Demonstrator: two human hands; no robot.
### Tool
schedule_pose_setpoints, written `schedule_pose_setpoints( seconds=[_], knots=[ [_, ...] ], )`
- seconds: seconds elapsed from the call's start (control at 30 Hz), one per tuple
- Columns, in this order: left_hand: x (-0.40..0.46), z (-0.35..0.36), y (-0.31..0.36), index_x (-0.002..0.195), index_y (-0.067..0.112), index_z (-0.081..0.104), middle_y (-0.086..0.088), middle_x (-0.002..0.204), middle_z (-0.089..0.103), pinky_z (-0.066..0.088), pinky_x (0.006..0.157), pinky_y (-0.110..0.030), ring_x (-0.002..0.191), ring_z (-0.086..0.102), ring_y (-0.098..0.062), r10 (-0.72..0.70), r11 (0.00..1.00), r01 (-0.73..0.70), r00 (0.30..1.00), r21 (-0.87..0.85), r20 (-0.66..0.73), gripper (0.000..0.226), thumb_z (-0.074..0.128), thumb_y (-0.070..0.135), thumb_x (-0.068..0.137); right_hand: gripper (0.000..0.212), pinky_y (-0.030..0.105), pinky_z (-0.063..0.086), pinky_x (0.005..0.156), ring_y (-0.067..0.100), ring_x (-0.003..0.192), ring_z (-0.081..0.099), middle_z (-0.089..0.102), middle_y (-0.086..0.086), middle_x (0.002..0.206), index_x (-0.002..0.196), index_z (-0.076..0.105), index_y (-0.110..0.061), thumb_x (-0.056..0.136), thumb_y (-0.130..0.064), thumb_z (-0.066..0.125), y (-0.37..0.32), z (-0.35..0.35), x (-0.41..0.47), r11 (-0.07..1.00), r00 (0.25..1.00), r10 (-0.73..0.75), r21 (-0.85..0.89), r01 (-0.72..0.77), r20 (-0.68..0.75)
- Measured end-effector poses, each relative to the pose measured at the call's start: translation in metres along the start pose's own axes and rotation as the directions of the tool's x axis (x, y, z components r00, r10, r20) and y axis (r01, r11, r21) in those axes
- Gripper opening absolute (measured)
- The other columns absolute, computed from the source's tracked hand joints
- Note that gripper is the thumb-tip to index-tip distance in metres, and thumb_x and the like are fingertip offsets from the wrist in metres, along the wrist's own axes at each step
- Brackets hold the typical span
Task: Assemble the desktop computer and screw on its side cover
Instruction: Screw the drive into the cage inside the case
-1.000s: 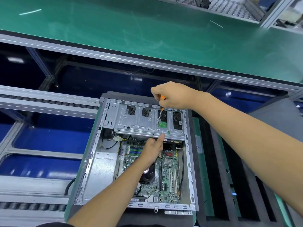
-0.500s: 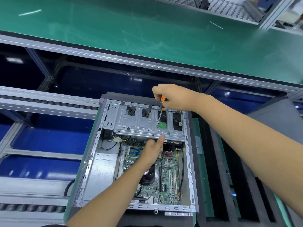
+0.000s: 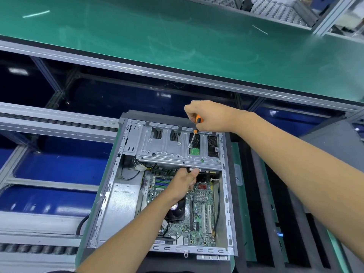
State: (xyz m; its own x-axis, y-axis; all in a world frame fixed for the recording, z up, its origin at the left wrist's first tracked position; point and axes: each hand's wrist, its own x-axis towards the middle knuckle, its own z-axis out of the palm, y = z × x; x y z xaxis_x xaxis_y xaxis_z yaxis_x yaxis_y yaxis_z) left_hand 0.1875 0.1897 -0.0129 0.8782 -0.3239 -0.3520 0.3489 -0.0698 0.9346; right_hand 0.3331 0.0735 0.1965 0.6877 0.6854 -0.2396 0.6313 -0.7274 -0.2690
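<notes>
Open computer case [image 3: 110, 203] lying side-up; right hand [image 3: 212, 117] gripping orange-handled screwdriver [image 3: 194, 133], tip on drive cage [image 3: 169, 148] near case's far edge; left hand [image 3: 183, 184] curled under cage's near edge, above motherboard [image 3: 199, 213].

Open computer case [image 3: 110, 196] flat on green-edged pallet [image 3: 239, 194], atop roller conveyor [image 3: 39, 249].

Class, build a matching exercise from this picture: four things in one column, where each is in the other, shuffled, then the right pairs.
Things:
1. screwdriver
2. left hand
3. drive cage
4. conveyor belt

Places:
A. at the near edge of the drive cage
B. beyond the case, green
C. gripped in the right hand
D. far end of the open case

Pairs: 1-C, 2-A, 3-D, 4-B
</notes>
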Motion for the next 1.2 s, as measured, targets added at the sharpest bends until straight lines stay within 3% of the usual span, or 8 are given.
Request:
schedule_pose_setpoints(
  seconds=[0.2,0.43,0.6,0.73,0.83,0.97,1.07,1.2],
  knots=[
    [0.000,0.000,0.000,0.052,0.020,0.028,0.009,0.049,0.024,0.029,0.053,-0.019,0.049,0.020,-0.013,0.017,1.000,-0.017,1.000,-0.026,0.005,0.059,0.044,0.036,0.107,0.025,0.035,0.045,0.065,0.016,0.082,0.052,0.053,-0.008,0.092,0.087,0.047,-0.025,0.084,-0.003,0.059,0.000,0.002,0.000,1.000,0.999,-0.026,0.011,0.027,-0.034],
    [0.002,-0.001,-0.003,0.052,0.019,0.031,0.009,0.049,0.029,0.034,0.053,-0.015,0.047,0.027,-0.008,-0.007,0.997,0.007,1.000,-0.077,-0.003,0.059,0.046,0.036,0.106,0.023,0.043,0.047,0.066,0.015,0.078,0.050,0.052,-0.010,0.089,0.085,0.045,-0.028,0.084,-0.011,0.059,0.005,0.003,-0.003,1.000,0.999,-0.001,-0.014,0.000,-0.049],
    [0.001,-0.002,0.000,0.050,0.018,0.031,0.003,0.052,0.026,0.031,0.053,-0.018,0.049,0.023,-0.012,0.013,0.993,-0.011,1.000,-0.118,0.012,0.059,0.049,0.041,0.101,0.034,0.048,0.047,0.065,0.023,0.079,0.053,0.050,-0.005,0.093,0.084,0.047,-0.029,0.076,0.004,0.051,0.004,0.002,-0.002,1.000,0.999,-0.017,0.016,0.017,-0.031],
    [0.002,-0.002,0.000,0.049,0.019,0.032,0.005,0.049,0.028,0.031,0.053,-0.017,0.047,0.025,-0.010,0.020,0.989,-0.017,1.000,-0.149,0.016,0.057,0.051,0.048,0.094,0.027,0.034,0.034,0.053,0.013,0.075,0.052,0.051,-0.011,0.085,0.084,0.044,-0.032,0.080,-0.010,0.060,0.007,0.002,-0.001,0.992,0.997,-0.030,-0.124,0.021,-0.075],
    [0.002,-0.003,-0.002,0.048,0.021,0.034,0.006,0.049,0.030,0.033,0.053,-0.017,0.048,0.026,-0.010,0.007,0.988,-0.005,1.000,-0.155,0.016,0.057,0.052,0.048,0.094,0.021,0.030,0.027,0.053,0.017,0.067,0.052,0.054,-0.009,0.075,0.085,0.039,-0.032,0.083,-0.023,0.058,0.011,0.001,-0.003,0.976,0.994,-0.042,-0.219,0.019,-0.102],
    [0.003,-0.004,-0.004,0.046,0.022,0.037,0.006,0.048,0.031,0.034,0.053,-0.016,0.048,0.027,-0.011,0.003,0.983,0.000,1.000,-0.183,0.016,0.057,0.053,0.049,0.093,0.031,0.033,0.034,0.052,0.012,0.070,0.051,0.046,-0.011,0.094,0.089,0.045,-0.036,0.082,-0.008,0.056,0.008,0.000,-0.002,0.992,0.999,-0.043,-0.116,0.039,-0.032],
    [0.003,-0.004,-0.004,0.047,0.021,0.037,0.006,0.049,0.031,0.034,0.053,-0.017,0.049,0.027,-0.012,-0.001,0.984,0.005,1.000,-0.180,0.021,0.057,0.053,0.050,0.093,0.030,0.037,0.039,0.057,0.009,0.077,0.050,0.048,-0.010,0.093,0.087,0.048,-0.033,0.082,-0.005,0.057,0.005,-0.001,-0.002,0.999,0.999,-0.032,-0.040,0.031,-0.018],
    [0.003,-0.004,-0.002,0.050,0.017,0.034,0.002,0.051,0.028,0.033,0.052,-0.017,0.050,0.025,-0.014,-0.006,0.983,0.010,1.000,-0.183,0.021,0.056,0.053,0.050,0.092,0.019,0.030,0.027,0.054,0.009,0.067,0.047,0.053,-0.009,0.077,0.080,0.042,-0.029,0.083,-0.019,0.057,0.003,-0.002,-0.002,0.969,0.998,-0.051,-0.244,0.040,-0.037]
  ],
)
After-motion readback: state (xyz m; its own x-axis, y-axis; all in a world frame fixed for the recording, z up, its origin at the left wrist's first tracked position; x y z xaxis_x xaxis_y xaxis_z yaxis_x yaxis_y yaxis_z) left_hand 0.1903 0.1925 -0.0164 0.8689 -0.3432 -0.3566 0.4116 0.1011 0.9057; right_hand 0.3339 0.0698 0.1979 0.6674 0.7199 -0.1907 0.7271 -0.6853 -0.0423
